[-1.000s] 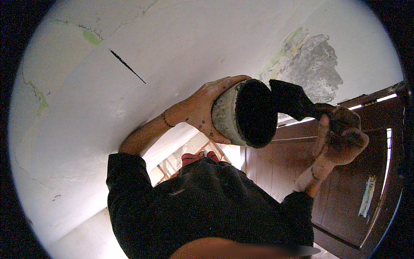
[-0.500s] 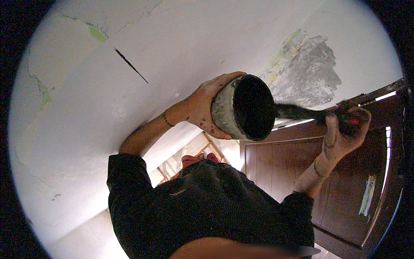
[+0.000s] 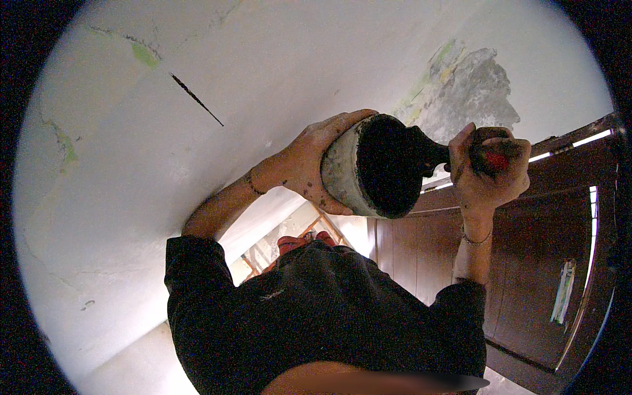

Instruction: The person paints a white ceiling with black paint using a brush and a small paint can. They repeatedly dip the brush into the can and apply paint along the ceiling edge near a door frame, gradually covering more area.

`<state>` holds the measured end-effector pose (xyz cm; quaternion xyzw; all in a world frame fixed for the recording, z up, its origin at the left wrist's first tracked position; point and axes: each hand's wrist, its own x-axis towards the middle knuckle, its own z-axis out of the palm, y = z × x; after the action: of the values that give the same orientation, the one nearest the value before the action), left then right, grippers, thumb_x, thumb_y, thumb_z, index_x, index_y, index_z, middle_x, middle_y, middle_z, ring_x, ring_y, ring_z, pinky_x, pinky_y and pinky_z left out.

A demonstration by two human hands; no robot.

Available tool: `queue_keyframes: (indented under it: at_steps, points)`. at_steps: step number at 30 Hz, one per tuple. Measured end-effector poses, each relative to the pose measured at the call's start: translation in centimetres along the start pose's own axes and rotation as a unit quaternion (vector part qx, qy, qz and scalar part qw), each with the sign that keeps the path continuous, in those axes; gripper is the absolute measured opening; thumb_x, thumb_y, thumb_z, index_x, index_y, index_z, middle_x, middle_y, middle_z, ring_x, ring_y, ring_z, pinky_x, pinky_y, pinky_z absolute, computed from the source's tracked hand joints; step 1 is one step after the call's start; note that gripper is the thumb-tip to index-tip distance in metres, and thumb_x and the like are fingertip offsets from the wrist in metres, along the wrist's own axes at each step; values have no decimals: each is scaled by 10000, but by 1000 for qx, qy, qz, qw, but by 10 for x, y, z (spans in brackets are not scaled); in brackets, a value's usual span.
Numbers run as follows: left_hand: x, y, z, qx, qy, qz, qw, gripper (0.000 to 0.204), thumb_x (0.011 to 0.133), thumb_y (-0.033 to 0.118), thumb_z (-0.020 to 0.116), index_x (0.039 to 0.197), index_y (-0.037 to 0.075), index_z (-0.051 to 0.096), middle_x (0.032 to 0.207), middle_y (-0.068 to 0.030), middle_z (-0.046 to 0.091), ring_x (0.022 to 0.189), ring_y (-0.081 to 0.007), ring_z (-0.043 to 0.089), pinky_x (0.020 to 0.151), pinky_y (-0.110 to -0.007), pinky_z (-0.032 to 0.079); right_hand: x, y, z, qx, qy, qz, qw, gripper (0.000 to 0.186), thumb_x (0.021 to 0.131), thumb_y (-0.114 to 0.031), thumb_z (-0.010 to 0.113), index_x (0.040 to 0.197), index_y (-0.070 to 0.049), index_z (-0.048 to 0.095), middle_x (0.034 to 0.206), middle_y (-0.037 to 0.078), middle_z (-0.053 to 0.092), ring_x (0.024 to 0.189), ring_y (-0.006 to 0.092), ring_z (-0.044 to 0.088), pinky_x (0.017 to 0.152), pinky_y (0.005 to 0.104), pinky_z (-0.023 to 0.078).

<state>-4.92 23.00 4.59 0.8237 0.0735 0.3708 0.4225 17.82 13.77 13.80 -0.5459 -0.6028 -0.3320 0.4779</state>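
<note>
1. While its upper part curves along the rim of the view, a pale, cracked wall (image 3: 263, 59) fills the upper and left parts of the frame.
2. Over the lower middle spreads a dark shirt (image 3: 329, 309), with a sleeve on each side.
3. Brown and panelled, a door (image 3: 526, 263) takes up the lower right, bright slits of light showing along its edges.
4. On the wall at upper right is a rough grey patch (image 3: 467, 92), yellowish green along its left side.
5. Just right of centre is a pot (image 3: 341, 172), tilted so its dark mouth faces right; what lies inside is too dark to tell.
6. The left hand (image 3: 306, 161) grips the pot's outside from the left, fingers spread wide around it.
7. Right of the pot, the right hand (image 3: 487, 187) has its fingers curled closed around a handle.
8. That handle belongs to a dark scraper (image 3: 431, 153), whose head overlaps the pot's mouth; whether they touch cannot be told.
9. Below the pot, small red shoes (image 3: 289, 245) peek past the shirt.
10. At upper left runs a thin black mark (image 3: 196, 99).
</note>
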Motion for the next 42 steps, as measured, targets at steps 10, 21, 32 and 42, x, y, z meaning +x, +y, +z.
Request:
queue_keyframes:
  at_steps: [10, 21, 32, 42]
  points:
    - [-1, 8, -5, 78, -9, 41, 996, 1211, 422, 405, 917, 1422, 51, 334, 1284, -190, 524, 1156, -361, 552, 987, -430, 458, 2, -27, -13, -121, -22, 14, 992, 331, 613, -61, 843, 743, -51, 539, 665, 56, 653, 563, 114, 627, 575, 228, 518]
    - [-4, 13, -5, 90, -2, 47, 995, 1206, 429, 405, 913, 1425, 65, 325, 1246, -188, 542, 1127, -370, 563, 958, -447, 469, 4, -18, -21, -40, -5, 47, 998, 312, 610, 1, 823, 744, -42, 545, 691, 70, 650, 626, 118, 633, 616, 246, 522]
    - [-3, 15, -9, 104, -17, 49, 993, 1216, 409, 407, 914, 1424, 68, 337, 1264, -190, 538, 1121, -370, 566, 963, -451, 466, 9, -4, -24, 108, 48, 112, 987, 320, 613, -33, 836, 765, -42, 555, 689, 35, 633, 615, 113, 611, 623, 250, 518]
    - [-4, 16, -10, 114, -24, 38, 992, 1202, 416, 401, 916, 1417, 67, 340, 1284, -186, 524, 1149, -362, 550, 981, -452, 453, 12, 7, -27, 88, 86, 90, 988, 270, 673, -29, 814, 796, -25, 574, 748, 60, 652, 673, 133, 630, 664, 261, 534]
